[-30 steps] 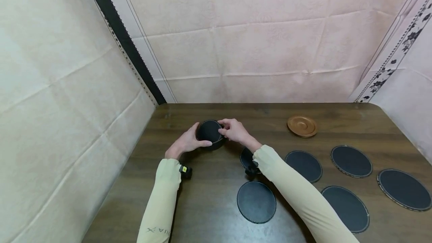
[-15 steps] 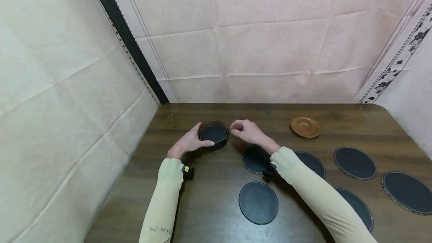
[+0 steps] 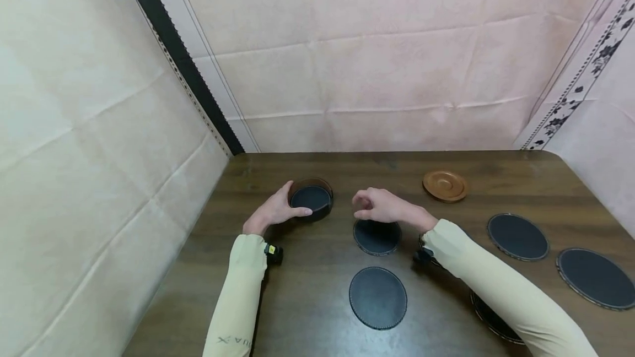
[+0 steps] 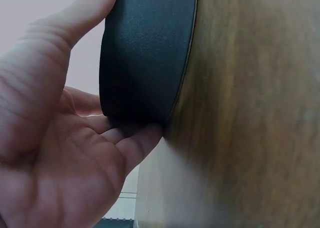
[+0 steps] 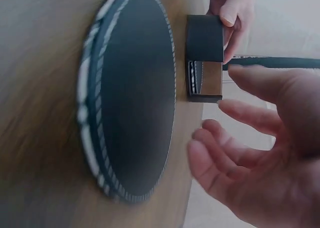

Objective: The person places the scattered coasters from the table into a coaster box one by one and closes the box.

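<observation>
My left hand [image 3: 275,209] grips a round black coaster holder [image 3: 323,212] from its left side, thumb at the near side and fingers round the back. The holder stands on the table, its brown inner wall showing at the rear. A black coaster [image 3: 310,197] lies inside it. In the right wrist view, a gap in the holder [image 5: 205,38] shows stacked coaster edges low down. My right hand [image 3: 383,206] holds nothing, its fingers loosely bent, and overlaps the far edge of a loose black coaster [image 3: 378,237] with pale edge stitching.
Another black coaster [image 3: 378,298] lies nearer me on the wooden table [image 3: 307,291]. More stitched coasters [image 3: 517,237] spread to the right, one [image 3: 491,318] partly under my right sleeve. A brown round lid-like disc [image 3: 445,185] sits at the back right.
My right hand has let go of a coaster, which dropped down inside the holder. It then moved right, to over the loose coaster. My left hand stays on the holder.
</observation>
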Demonstrator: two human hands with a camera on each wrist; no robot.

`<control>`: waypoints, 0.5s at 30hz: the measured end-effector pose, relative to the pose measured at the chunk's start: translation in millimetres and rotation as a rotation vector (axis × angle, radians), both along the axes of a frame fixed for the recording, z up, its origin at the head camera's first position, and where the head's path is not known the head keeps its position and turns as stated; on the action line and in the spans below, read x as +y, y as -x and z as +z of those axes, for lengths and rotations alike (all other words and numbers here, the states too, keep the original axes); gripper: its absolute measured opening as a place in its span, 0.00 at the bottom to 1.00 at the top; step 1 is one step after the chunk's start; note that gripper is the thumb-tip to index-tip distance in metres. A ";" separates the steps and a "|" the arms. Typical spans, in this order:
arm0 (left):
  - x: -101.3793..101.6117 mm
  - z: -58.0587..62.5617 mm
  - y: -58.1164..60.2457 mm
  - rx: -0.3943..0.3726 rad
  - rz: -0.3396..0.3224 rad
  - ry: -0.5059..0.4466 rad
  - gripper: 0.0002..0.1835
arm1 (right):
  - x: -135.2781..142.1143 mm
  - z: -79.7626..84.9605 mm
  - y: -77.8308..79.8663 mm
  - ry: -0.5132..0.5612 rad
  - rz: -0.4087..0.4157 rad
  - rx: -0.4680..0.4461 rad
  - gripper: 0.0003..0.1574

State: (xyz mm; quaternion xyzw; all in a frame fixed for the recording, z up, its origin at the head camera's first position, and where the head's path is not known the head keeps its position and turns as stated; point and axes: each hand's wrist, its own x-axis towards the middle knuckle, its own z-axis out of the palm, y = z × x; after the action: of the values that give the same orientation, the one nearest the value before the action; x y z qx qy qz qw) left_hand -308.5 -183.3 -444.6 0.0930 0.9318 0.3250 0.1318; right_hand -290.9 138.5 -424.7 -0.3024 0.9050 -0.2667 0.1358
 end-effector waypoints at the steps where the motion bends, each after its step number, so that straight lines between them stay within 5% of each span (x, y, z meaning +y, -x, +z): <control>1: 0.1 0.7 -0.2 -0.004 -0.002 0.001 0.65 | 2.9 0.5 -1.6 -0.022 0.013 -0.004 0.28; 5: 0.2 1.1 -0.1 -0.006 -0.011 0.009 0.66 | 12.4 0.4 -6.6 -0.109 0.035 -0.013 0.34; 15: -2.8 0.2 -0.6 0.001 0.006 0.013 0.67 | 17.4 -5.1 -8.1 -0.243 -0.056 -0.058 0.46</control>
State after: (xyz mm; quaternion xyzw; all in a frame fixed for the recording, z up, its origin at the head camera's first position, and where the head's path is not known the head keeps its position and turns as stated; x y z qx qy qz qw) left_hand -307.9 -186.2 -444.4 0.0893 0.9342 0.3194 0.1311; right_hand -282.8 155.9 -429.8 -0.2506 0.9343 -0.1676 0.1902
